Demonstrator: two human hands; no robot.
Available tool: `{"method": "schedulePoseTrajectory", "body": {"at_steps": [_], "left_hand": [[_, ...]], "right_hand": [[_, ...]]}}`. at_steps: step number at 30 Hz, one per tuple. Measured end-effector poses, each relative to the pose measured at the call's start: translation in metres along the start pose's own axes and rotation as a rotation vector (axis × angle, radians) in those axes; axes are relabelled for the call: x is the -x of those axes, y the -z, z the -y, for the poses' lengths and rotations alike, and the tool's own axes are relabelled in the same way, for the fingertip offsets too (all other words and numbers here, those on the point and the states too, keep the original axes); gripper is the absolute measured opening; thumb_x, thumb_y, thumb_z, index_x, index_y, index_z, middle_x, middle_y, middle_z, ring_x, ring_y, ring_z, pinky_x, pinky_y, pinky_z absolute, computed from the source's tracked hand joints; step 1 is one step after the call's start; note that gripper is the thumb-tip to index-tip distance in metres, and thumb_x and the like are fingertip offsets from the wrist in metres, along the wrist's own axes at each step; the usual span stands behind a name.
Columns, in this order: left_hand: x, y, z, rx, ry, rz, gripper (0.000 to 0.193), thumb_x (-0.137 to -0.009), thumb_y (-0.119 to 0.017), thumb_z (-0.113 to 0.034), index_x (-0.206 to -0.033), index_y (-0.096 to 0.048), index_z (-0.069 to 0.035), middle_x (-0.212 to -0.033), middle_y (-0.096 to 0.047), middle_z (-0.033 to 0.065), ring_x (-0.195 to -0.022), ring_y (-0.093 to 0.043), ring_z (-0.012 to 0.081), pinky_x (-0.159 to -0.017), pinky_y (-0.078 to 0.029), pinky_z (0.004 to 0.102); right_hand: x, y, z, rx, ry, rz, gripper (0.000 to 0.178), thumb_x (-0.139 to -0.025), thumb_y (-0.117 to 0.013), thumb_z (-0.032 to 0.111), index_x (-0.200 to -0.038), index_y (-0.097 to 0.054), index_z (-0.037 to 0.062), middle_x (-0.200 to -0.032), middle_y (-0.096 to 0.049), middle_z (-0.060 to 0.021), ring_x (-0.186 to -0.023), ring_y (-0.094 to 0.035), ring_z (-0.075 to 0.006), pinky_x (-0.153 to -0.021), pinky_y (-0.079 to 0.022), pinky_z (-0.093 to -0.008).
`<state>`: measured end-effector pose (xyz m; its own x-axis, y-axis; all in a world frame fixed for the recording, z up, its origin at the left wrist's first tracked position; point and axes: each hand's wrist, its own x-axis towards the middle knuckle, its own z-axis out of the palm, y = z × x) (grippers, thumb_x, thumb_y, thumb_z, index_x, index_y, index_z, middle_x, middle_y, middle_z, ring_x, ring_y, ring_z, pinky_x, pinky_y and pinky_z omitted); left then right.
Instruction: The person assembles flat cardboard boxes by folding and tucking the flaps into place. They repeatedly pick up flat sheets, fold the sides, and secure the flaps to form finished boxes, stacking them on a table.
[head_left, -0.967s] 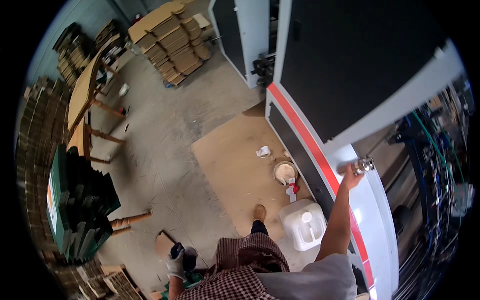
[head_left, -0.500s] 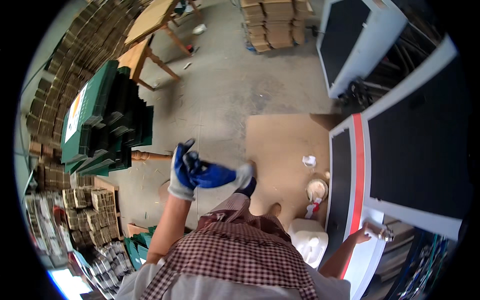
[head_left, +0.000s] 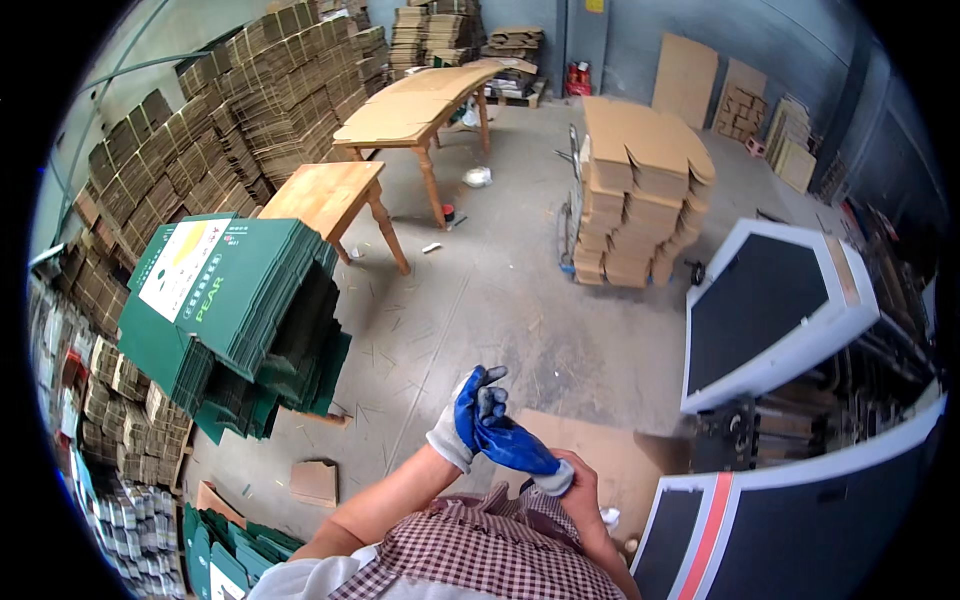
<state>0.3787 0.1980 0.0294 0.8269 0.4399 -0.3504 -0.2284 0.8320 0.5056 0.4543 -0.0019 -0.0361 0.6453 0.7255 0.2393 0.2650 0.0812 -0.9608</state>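
On my far left, grey and white bundles (head_left: pixel 135 520) lie low, and above them a tall stack of green flattened cartons (head_left: pixel 225 300) leans outward at its lower layers. Brown strapped cardboard (head_left: pixel 290 105) is piled behind, along the wall. More green cartons (head_left: pixel 225 550) lie near my left elbow, with a brown cardboard piece (head_left: pixel 314 483) on the floor just beyond. A small wooden table (head_left: pixel 325 197) and a longer one (head_left: pixel 415 108) run away from me. In front of my body, my left hand (head_left: pixel 462 412), wearing a blue-palmed glove with a pale cuff, has its fingers curled round a loose blue glove (head_left: pixel 520 449), which slants down to the right. My bare right hand (head_left: pixel 578 482) touches that glove's cuff; I cannot tell whether its fingers pinch the edge or sit inside. Below is my checked apron (head_left: pixel 480 550). Farther right, flat brown cardboard (head_left: pixel 640 180) stands stacked on the floor, and a grey machine with black panels (head_left: pixel 805 530) and a red stripe fills the near right side.
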Motion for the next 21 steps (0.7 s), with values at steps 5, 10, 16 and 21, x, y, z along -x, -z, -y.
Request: {"method": "schedulePoseTrajectory", "body": {"at_steps": [5,10,16,21], "left_hand": [[-0.042,0.016,-0.031,-0.108,-0.121,-0.14,0.035,-0.087,-0.049,-0.032,-0.11,-0.05,-0.006,-0.078,-0.058,0.0065,-0.062,-0.053,0.0149,-0.055,-0.044,0.0246],[-0.071,0.013,-0.047,-0.541,-0.413,-0.433,0.035,-0.082,-0.059,-0.018,-0.113,-0.051,-0.005,-0.098,-0.057,0.0045,-0.085,-0.053,0.0126,-0.075,-0.043,0.0243],[-0.105,-0.045,-0.066,-0.789,-0.549,-0.23,0.051,-0.074,-0.068,-0.012,-0.119,-0.046,-0.002,-0.106,-0.055,0.0064,-0.095,-0.053,0.0138,-0.084,-0.043,0.027],[-0.13,-0.049,-0.087,-0.643,-0.562,-0.665,0.027,-0.078,-0.061,-0.011,-0.103,-0.058,0.0,-0.09,-0.062,0.0037,-0.078,-0.056,0.0097,-0.07,-0.046,0.0228]], "right_hand": [[-0.09,0.008,-0.002,-0.04,-0.028,-0.129,0.025,-0.071,-0.053,-0.009,-0.092,-0.061,0.0006,-0.091,-0.061,-0.0113,-0.087,-0.058,-0.0181,-0.076,-0.045,-0.0267],[-0.212,0.012,0.023,0.082,0.147,0.077,0.023,-0.072,-0.049,-0.007,-0.089,-0.062,0.0025,-0.087,-0.059,-0.011,-0.08,-0.058,-0.021,-0.069,-0.045,-0.026],[-0.309,-0.023,0.024,-0.075,0.08,0.458,0.026,-0.076,-0.055,-0.001,-0.101,-0.057,0.0019,-0.095,-0.056,-0.0085,-0.085,-0.056,-0.0152,-0.071,-0.045,-0.0247],[-0.345,-0.058,0.012,-0.558,-0.253,0.618,0.046,-0.078,-0.058,0.0,-0.12,-0.04,-0.0012,-0.11,-0.048,-0.0109,-0.097,-0.05,-0.0151,-0.083,-0.043,-0.027]]}}
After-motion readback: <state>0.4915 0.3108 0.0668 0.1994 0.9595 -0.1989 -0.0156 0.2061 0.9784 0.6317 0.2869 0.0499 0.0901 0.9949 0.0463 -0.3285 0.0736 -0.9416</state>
